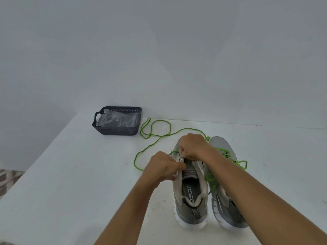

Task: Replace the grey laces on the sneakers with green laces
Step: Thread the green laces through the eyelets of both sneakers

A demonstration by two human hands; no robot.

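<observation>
Green cord lace (155,137) — limp, light, best pinched near its tip — feeds the left grey mesh sneaker (190,191), whose eyelet flap the left hand (163,166) pinches while the right hand (192,145) pinches lace.

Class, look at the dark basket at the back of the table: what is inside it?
The basket holds crumpled clear plastic, like an empty bag. Anything beneath the plastic is hidden by its folds and the basket's near wall, so whether the grey laces lie there cannot be told.
</observation>
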